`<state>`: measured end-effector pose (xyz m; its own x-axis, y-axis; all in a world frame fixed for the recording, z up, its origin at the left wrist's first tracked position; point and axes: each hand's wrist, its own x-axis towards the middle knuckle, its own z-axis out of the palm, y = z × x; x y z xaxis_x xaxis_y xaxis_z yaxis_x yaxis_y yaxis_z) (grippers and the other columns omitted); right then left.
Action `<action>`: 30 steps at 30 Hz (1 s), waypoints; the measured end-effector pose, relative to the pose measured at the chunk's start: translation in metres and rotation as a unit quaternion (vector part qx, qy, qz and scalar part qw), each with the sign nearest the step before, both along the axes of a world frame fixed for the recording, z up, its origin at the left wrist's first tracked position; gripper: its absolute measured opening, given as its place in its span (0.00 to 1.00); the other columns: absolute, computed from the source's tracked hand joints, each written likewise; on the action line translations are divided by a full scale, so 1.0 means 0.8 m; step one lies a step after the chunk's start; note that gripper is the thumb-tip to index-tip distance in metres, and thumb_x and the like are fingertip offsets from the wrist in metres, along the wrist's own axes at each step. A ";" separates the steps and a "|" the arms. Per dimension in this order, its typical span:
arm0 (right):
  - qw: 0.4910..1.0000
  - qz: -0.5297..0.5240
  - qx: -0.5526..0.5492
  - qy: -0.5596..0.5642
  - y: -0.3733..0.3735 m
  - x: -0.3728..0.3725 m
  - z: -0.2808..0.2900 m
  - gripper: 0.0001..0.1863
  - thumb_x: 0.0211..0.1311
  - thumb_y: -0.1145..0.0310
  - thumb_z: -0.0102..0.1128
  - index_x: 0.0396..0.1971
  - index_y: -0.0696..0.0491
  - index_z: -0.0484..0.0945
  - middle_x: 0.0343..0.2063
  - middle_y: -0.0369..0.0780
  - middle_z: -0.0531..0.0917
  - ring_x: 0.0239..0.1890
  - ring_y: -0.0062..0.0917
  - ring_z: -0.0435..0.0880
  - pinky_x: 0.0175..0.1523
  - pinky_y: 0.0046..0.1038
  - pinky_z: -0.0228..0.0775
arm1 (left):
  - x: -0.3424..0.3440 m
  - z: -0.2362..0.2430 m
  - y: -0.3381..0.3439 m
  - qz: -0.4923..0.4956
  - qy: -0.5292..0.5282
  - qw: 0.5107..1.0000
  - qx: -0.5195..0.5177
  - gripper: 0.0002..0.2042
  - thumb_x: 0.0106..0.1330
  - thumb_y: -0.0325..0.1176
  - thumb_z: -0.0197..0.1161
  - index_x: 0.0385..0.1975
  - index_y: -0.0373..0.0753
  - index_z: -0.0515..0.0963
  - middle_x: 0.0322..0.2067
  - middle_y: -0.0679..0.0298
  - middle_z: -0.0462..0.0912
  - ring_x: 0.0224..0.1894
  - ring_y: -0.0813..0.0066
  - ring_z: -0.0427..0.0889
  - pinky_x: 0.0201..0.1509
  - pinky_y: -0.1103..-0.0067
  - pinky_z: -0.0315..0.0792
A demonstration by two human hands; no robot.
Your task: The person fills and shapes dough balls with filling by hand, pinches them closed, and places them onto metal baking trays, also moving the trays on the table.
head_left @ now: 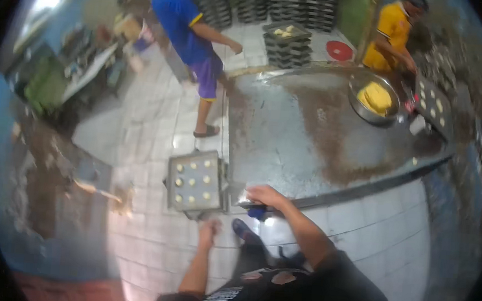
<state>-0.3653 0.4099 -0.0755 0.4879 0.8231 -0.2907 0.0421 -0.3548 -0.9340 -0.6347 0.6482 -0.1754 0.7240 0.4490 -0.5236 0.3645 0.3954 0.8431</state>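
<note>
Indoors, a stained table (270, 136) stands on white tiles (374, 217), right hand (267, 197) at its corner, left hand (209, 231) nearby, grips unclear.

Stacked trays (288, 7) at 12 o'clock, a bowl (377, 120) of yellow, dough-like mass (375, 97) at 2 and a tray (199, 189) bearing 9 dough pieces (191, 182) at 8 mark a bakery workroom.

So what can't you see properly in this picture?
All in the head view:
Left hand: blurred, so its fingers aren't clear.
Right hand: its own back hides whatever is under it.
Nearest tray: it covers most of what's beneath.
Person in blue: the top edge cuts off the head.
</note>
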 end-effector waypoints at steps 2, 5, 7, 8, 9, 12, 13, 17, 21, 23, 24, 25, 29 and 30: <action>0.965 -0.119 0.116 0.204 -0.106 -0.055 -0.061 0.20 0.70 0.63 0.64 0.56 0.58 0.80 0.50 0.41 0.86 0.50 0.26 0.85 0.52 0.28 0.79 | -0.048 0.007 -0.073 -0.010 -0.020 0.997 -0.068 0.15 0.77 0.41 0.53 0.44 0.34 0.80 0.39 0.56 0.87 0.37 0.69 0.84 0.42 0.72 0.79; 0.931 -0.211 -0.043 -0.295 -0.378 -0.149 -0.264 0.19 0.68 0.66 0.64 0.56 0.56 0.80 0.52 0.45 0.84 0.52 0.36 0.84 0.60 0.39 0.77 | -0.068 -0.007 -0.177 -0.093 0.195 0.970 -0.114 0.11 0.75 0.36 0.54 0.42 0.35 0.78 0.36 0.56 0.86 0.38 0.64 0.86 0.41 0.71 0.79; 0.904 -0.342 -0.187 -0.176 -0.468 -0.260 -0.286 0.16 0.68 0.64 0.61 0.52 0.55 0.83 0.47 0.47 0.86 0.52 0.41 0.83 0.61 0.38 0.74 | -0.142 -0.052 -0.129 -0.010 0.274 0.959 -0.072 0.11 0.74 0.37 0.55 0.46 0.35 0.77 0.38 0.53 0.85 0.41 0.61 0.86 0.44 0.65 0.79; 0.857 -0.225 -0.423 -0.190 -0.536 -0.311 -0.281 0.16 0.70 0.62 0.59 0.50 0.54 0.84 0.47 0.45 0.86 0.49 0.40 0.85 0.59 0.39 0.75 | -0.152 -0.049 -0.150 0.005 0.315 0.946 -0.081 0.12 0.74 0.37 0.55 0.48 0.35 0.76 0.40 0.52 0.85 0.43 0.60 0.86 0.45 0.63 0.79; 0.833 -0.210 -0.492 -0.140 -0.593 -0.371 -0.274 0.16 0.70 0.61 0.59 0.50 0.54 0.84 0.47 0.45 0.86 0.49 0.40 0.84 0.59 0.39 0.75 | -0.142 -0.060 -0.147 -0.042 0.283 0.957 -0.059 0.12 0.74 0.37 0.56 0.49 0.35 0.76 0.41 0.51 0.85 0.44 0.60 0.86 0.47 0.62 0.79; 0.814 -0.234 -0.530 -0.040 -0.678 -0.482 -0.268 0.17 0.69 0.58 0.59 0.49 0.54 0.84 0.47 0.47 0.86 0.50 0.42 0.84 0.59 0.40 0.74 | -0.095 -0.001 -0.172 -0.146 0.212 0.966 -0.003 0.15 0.74 0.38 0.58 0.53 0.34 0.75 0.47 0.50 0.85 0.46 0.59 0.86 0.52 0.61 0.79; 0.812 -0.251 -0.527 -0.018 -0.693 -0.514 -0.265 0.18 0.69 0.58 0.59 0.48 0.54 0.84 0.47 0.47 0.86 0.50 0.42 0.83 0.59 0.40 0.74 | -0.072 0.014 -0.181 -0.202 0.204 0.957 0.038 0.20 0.74 0.36 0.54 0.60 0.32 0.71 0.52 0.48 0.83 0.52 0.55 0.84 0.57 0.60 0.78; 0.823 -0.299 -0.482 0.034 -0.690 -0.592 -0.278 0.20 0.68 0.54 0.59 0.47 0.55 0.85 0.47 0.48 0.85 0.51 0.44 0.82 0.59 0.42 0.73 | 0.017 0.028 -0.229 -0.270 0.181 0.941 0.089 0.20 0.74 0.41 0.58 0.58 0.34 0.74 0.48 0.51 0.85 0.49 0.59 0.85 0.51 0.63 0.79; 0.856 -0.320 -0.406 0.020 -0.641 -0.580 -0.312 0.22 0.67 0.51 0.58 0.45 0.55 0.85 0.48 0.50 0.85 0.52 0.46 0.81 0.59 0.43 0.73 | 0.060 0.034 -0.319 -0.365 0.142 0.913 0.114 0.18 0.74 0.42 0.59 0.55 0.36 0.77 0.44 0.57 0.86 0.44 0.67 0.85 0.45 0.69 0.78; 0.870 -0.346 -0.350 -0.009 -0.609 -0.553 -0.336 0.23 0.66 0.50 0.58 0.44 0.56 0.85 0.48 0.50 0.85 0.53 0.47 0.81 0.59 0.44 0.72 | 0.072 0.044 -0.372 -0.482 0.085 0.863 0.126 0.19 0.73 0.43 0.61 0.55 0.36 0.78 0.44 0.58 0.86 0.43 0.68 0.86 0.46 0.71 0.79; 0.889 -0.330 -0.316 -0.039 -0.588 -0.510 -0.349 0.24 0.66 0.49 0.58 0.44 0.56 0.85 0.48 0.51 0.85 0.53 0.47 0.81 0.59 0.44 0.72 | 0.062 0.059 -0.377 -0.525 0.072 0.832 0.163 0.21 0.73 0.44 0.60 0.58 0.36 0.77 0.46 0.57 0.86 0.46 0.68 0.87 0.46 0.72 0.79; 0.893 -0.345 -0.281 -0.066 -0.573 -0.485 -0.361 0.24 0.65 0.48 0.58 0.43 0.56 0.85 0.48 0.51 0.84 0.53 0.47 0.80 0.59 0.44 0.72 | 0.068 0.079 -0.402 -0.599 0.038 0.772 0.211 0.24 0.73 0.46 0.60 0.61 0.36 0.75 0.47 0.55 0.86 0.49 0.65 0.87 0.48 0.71 0.79; 0.917 -0.297 -0.215 -0.158 -0.491 -0.354 -0.331 0.23 0.63 0.49 0.61 0.42 0.56 0.86 0.47 0.50 0.85 0.53 0.46 0.82 0.59 0.41 0.73 | 0.076 0.106 -0.418 -0.666 0.012 0.690 0.285 0.25 0.74 0.47 0.61 0.61 0.34 0.75 0.52 0.54 0.85 0.47 0.67 0.86 0.51 0.70 0.78; 0.915 -0.365 -0.160 -0.063 -0.464 -0.330 -0.290 0.22 0.61 0.51 0.61 0.41 0.56 0.86 0.46 0.49 0.85 0.53 0.46 0.82 0.60 0.41 0.73 | 0.070 0.103 -0.400 -0.633 0.056 0.718 0.284 0.26 0.74 0.47 0.60 0.62 0.34 0.74 0.52 0.54 0.85 0.48 0.67 0.86 0.51 0.70 0.78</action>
<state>-0.6292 0.0385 -0.3074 0.9201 0.1477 -0.3627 -0.2143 -0.5854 -0.7819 -0.5791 0.3285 -0.0927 0.7081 -0.3666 -0.6035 0.2083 -0.7082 0.6745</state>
